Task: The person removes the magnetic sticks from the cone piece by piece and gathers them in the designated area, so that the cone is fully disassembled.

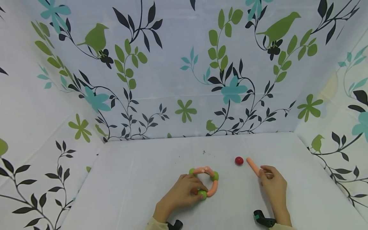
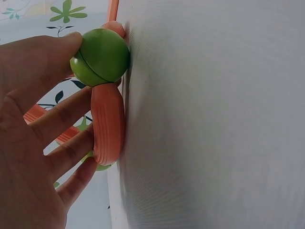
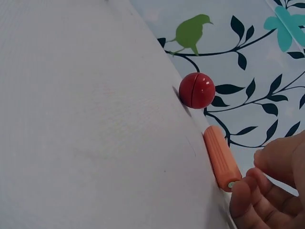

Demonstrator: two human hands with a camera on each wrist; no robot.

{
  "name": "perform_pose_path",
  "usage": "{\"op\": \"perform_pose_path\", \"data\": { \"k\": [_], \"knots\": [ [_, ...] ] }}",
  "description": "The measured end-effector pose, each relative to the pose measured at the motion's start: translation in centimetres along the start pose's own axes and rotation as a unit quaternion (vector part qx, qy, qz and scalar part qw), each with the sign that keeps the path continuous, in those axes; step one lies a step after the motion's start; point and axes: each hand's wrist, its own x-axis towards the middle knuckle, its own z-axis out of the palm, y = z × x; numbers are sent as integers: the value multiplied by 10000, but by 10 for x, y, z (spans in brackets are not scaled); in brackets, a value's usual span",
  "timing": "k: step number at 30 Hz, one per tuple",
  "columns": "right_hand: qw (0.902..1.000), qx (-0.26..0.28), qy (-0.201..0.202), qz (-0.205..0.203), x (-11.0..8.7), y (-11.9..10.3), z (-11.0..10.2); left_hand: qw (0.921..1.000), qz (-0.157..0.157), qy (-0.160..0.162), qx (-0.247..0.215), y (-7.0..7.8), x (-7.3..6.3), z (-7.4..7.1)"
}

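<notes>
The left hand (image 1: 184, 191) is placed on a ring of orange, curved, ribbed pieces and shiny green balls (image 1: 213, 188), which is on the white bench (image 1: 143, 182). Its thumb and forefinger pinch the green ball nearest to the person (image 1: 203, 194), while the other fingers are spread apart, and in the left wrist view they reach behind one orange curved piece (image 2: 108, 125). The right hand (image 1: 274, 184) is well apart from the ring, at the near end of a straight, ribbed orange stick (image 1: 252, 166) lying on the bench. Its fingers are bent, and the thumb is close to the forefinger; the fingertips are just at the stick's end, but one cannot tell whether they pinch it. Just beside the stick's far end, on its left, is a shiny red ball (image 1: 239, 160). Behind the bench hangs a pale cloth with printed leaves and birds (image 1: 172, 64).
</notes>
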Motion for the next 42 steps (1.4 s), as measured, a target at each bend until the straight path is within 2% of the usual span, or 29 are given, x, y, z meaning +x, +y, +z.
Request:
{"op": "perform_pose_path", "data": {
  "k": [4,11,13,16,19,24,31,38,42],
  "knots": [
    [9994,300,89,-148,-1,-3,-1,10000,33,5,-18,2,0,1],
    [9954,794,-471,-247,-4,-13,0,10000,5,42,-11,4,-1,-1],
    [9930,928,-596,-422,-7,-15,2,10000,-14,35,-40,5,-1,-1],
    [9853,1219,-783,-904,-12,-18,9,9999,-42,14,-99,5,-2,-1],
    [9714,1545,-1112,-1422,-15,-21,18,9999,-32,28,-91,5,-3,-2],
    [9511,1852,-1700,-1796,-19,-31,33,9998,94,167,-38,4,-3,-4],
    [9412,1371,-2163,-2206,-24,-40,49,9993,274,250,14,1,1,-8],
    [9308,1099,-2435,-2496,-34,-48,60,9998,12,74,-191,1,0,-9],
    [9235,1063,-2530,-2681,-39,-53,67,9997,-133,75,-216,1,0,-9]
  ]
}}
